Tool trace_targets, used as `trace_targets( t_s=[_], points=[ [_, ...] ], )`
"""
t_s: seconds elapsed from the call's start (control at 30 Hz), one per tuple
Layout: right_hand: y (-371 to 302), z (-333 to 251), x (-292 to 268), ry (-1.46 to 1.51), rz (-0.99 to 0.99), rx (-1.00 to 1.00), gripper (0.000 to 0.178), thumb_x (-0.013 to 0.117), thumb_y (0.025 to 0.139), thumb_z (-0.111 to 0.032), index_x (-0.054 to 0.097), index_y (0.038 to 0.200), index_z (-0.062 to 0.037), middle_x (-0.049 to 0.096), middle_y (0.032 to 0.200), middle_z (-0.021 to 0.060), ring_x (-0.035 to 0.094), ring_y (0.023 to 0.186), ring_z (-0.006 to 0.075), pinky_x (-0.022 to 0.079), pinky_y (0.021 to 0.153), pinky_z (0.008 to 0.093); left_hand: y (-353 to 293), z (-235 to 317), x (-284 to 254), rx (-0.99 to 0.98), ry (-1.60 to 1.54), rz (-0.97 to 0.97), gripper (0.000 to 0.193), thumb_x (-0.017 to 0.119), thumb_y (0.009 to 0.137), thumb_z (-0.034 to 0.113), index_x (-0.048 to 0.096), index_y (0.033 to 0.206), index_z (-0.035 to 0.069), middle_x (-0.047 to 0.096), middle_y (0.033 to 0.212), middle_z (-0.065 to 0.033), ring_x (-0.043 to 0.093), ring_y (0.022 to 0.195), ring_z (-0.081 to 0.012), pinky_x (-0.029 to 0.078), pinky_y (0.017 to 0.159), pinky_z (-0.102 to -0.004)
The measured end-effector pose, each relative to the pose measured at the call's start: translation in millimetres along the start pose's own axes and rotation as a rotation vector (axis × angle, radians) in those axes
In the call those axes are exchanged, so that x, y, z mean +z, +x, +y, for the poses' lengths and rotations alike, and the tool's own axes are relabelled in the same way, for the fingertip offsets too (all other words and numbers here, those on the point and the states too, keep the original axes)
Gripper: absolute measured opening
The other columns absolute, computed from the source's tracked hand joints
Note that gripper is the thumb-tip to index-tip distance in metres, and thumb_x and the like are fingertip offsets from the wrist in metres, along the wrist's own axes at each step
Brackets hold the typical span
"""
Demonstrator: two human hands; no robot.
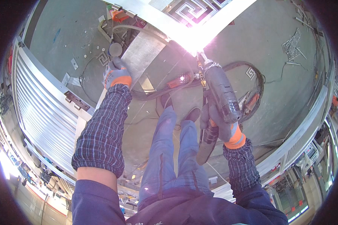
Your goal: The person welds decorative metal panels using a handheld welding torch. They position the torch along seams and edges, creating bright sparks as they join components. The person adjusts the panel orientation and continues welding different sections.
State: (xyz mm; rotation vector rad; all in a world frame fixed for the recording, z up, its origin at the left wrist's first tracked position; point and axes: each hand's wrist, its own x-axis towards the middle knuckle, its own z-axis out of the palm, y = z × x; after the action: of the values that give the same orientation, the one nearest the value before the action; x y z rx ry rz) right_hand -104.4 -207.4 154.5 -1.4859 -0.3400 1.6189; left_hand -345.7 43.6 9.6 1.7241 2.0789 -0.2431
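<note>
My right hand (217, 116), in a grey and orange glove, is wrapped round the grip of a black welding gun (222, 88). Its tip points at the corner of a metal frame (165, 23), where a glaring white-pink arc (195, 42) washes out the joint. My left hand (117, 73), gloved alike, is closed at the lower left edge of a flat metal plate (144, 52); the fingertips are hidden. The plate slants up to the frame near the arc. Square spiral metalwork (191, 11) fills part of the frame.
Cables and a thick black hose (260, 80) loop over the floor beside my feet. An orange-red tool (179, 80) lies near my shoes. A ribbed metal panel (45, 93) stands at the left. Loose spiral pieces (291, 47) lie at the right.
</note>
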Motion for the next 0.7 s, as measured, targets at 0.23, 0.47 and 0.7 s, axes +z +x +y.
trace_targets(
  t_s=[0.23, 0.47, 0.7],
  points=[
    [-2.4, -1.4, 2.7, -0.031, -0.013, -0.019, 0.043, 0.053, 0.104, -0.03, 0.047, 0.133, 0.0002, 0.06, 0.073, 0.005, 0.056, 0.065, 0.0144, 0.046, 0.061, 0.0317, 0.9, -6.3, 9.7, 0.081, 0.019, 0.149, 0.059, 0.028, 0.108, 0.047, 0.068, 0.121, 0.007, 0.07, 0.122, -0.0188, 0.064, 0.117, -0.0392, 0.048, 0.101, -0.0487],
    [-8.0, 1.7, 5.7, 0.07, 0.001, 0.026, 0.039, 0.054, 0.105, -0.028, 0.048, 0.131, 0.0002, 0.059, 0.072, 0.005, 0.056, 0.064, 0.0146, 0.046, 0.059, 0.0321, 4.9, -11.0, 14.4, 0.036, 0.064, 0.105, 0.057, 0.028, 0.108, 0.047, 0.066, 0.126, 0.007, 0.069, 0.125, -0.02, 0.063, 0.12, -0.0393, 0.048, 0.102, -0.0486],
    [-11.9, 17.4, 0.4, 0.061, -0.024, -0.102, 0.036, 0.057, 0.104, -0.029, 0.051, 0.129, -0.0026, 0.06, 0.077, 0.0042, 0.055, 0.065, 0.0136, 0.045, 0.058, 0.0312, -1.4, 2.2, 0.1, -0.036, 0.02, -0.045, 0.07, 0.02, 0.107, 0.056, 0.056, 0.144, 0.008, 0.062, 0.14, -0.022, 0.056, 0.133, -0.0392, 0.043, 0.111, -0.0469]
  ],
)
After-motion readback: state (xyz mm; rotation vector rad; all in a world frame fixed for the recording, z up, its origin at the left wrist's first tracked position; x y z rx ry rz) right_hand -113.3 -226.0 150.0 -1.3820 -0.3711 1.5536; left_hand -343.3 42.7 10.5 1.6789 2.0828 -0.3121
